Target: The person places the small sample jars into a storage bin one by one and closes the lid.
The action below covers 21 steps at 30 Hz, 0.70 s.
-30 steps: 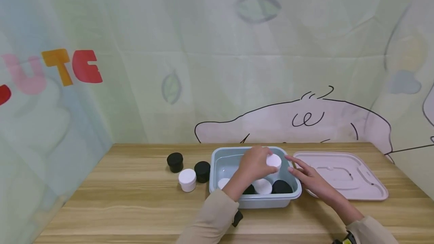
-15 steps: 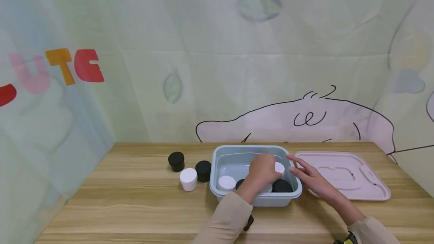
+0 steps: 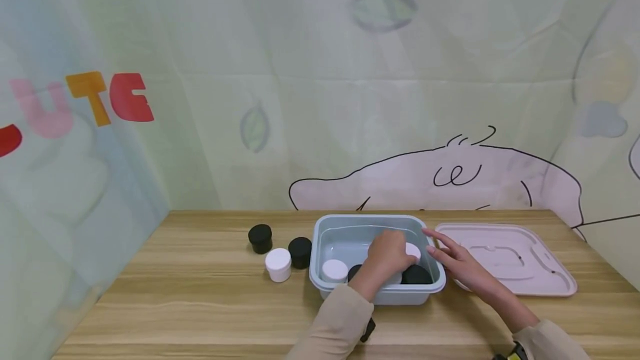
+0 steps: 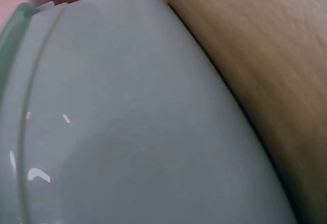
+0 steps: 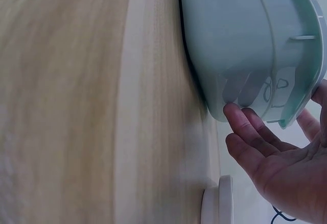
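Observation:
In the head view, my left hand (image 3: pixel 386 253) reaches down into a light blue plastic box (image 3: pixel 400 296). It grips a white lidded jar (image 3: pixel 413 250) near the box's right inner wall, and part of that jar is covered by the fingers. My right hand (image 3: pixel 457 260) touches the box's right rim. The right wrist view shows its fingers (image 5: pixel 248 127) fairly straight against the outer wall. Inside the box along the front sit a white jar (image 3: pixel 334 271) and a black jar (image 3: pixel 417 275). More jars there are partly hidden behind my left hand and wrist.
Left of the box stand two black jars (image 3: pixel 260 238) and a white jar (image 3: pixel 278 264) on the wooden table (image 3: pixel 200 304). A pale pink lid (image 3: pixel 540 276) lies to the box's right. A printed cloth (image 3: pixel 210 99) hangs behind the table.
My left hand has lowered the white jar from rim height deeper into the box's right side, mostly between the first two frames. My right hand has stayed at the rim.

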Each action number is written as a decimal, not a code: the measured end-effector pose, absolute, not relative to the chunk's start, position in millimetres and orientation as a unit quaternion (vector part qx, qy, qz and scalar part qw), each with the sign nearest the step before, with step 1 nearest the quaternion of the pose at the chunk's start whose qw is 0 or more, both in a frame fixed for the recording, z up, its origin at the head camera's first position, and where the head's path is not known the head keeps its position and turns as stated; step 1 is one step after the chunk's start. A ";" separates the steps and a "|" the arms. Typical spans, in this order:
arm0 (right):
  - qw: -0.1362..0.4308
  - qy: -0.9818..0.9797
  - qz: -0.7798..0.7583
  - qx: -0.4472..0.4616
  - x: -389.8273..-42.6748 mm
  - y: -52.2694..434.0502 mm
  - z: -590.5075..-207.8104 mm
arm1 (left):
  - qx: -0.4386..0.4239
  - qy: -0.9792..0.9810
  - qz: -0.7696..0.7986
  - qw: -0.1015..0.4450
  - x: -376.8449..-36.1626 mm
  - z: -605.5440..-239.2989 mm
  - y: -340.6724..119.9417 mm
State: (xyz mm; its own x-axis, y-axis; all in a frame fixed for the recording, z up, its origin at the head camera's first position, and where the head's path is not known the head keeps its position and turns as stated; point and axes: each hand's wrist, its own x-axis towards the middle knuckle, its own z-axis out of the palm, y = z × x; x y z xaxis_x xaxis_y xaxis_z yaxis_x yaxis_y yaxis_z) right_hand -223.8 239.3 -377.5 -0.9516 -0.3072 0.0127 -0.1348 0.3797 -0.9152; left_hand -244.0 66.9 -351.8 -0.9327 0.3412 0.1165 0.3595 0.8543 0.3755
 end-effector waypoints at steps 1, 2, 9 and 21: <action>0.080 0.827 -0.540 -0.133 -223.8 239.4 -377.6 | -0.182 -0.962 -0.202 0.021 -243.9 -351.8 66.7; 0.080 0.827 -0.541 -0.131 -223.9 239.4 -377.6 | -0.179 -0.962 -0.203 0.016 -243.8 -351.6 66.7; 0.078 0.827 -0.539 -0.137 -223.1 239.6 -377.9 | -0.166 -0.964 -0.210 -0.002 -236.0 -343.8 61.8; 0.076 0.827 -0.541 -0.133 -223.9 240.7 -379.2 | -0.140 -0.951 -0.276 0.019 -232.7 -324.4 16.5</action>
State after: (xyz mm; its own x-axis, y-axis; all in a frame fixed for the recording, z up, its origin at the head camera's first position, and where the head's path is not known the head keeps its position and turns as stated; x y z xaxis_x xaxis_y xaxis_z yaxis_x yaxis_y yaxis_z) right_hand -223.9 240.7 -379.2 -0.9528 -0.3032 0.0180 -0.1378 0.3785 -0.9153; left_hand -232.7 16.5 -324.4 -0.9599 0.2562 0.1137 0.2772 0.8079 0.5201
